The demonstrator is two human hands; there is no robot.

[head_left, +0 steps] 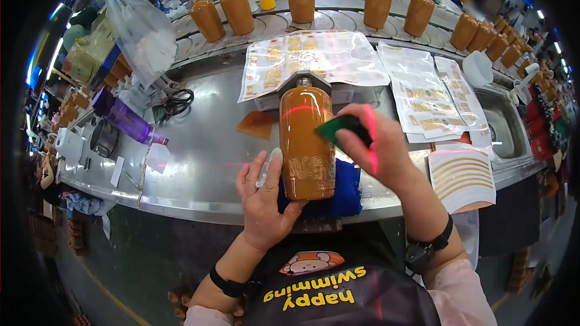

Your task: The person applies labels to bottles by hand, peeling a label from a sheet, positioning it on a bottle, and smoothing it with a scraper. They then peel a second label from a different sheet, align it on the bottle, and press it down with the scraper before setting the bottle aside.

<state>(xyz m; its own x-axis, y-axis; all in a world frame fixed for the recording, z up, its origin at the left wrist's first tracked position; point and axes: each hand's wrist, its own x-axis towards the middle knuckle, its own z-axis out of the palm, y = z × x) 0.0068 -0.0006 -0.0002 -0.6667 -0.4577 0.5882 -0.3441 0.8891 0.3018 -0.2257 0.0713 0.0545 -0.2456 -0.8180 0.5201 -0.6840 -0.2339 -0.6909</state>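
Note:
A glossy brown bottle [307, 136] lies on a work rest, its neck in a dark angular holder [304, 76] and its base toward me. Raised gold lettering marks its lower part, and red laser lines cross it. My left hand [266, 199] grips the base end from the left, with a white covering on one finger. In my right hand [377, 145] is a thin green scraper [338, 128], pinched between thumb and fingers, its edge at the bottle's right side. A blue cloth [347, 190] sits under the bottle's base end.
Decal sheets [314, 60] lie behind the holder, with more sheets [423, 93] and a gold-striped sheet [462, 175] at right. Several brown bottles [301, 0] stand on the conveyor [272, 22]. A sink [501, 124] is at right; a purple bottle [127, 121] and plastic bag [142, 30] are left.

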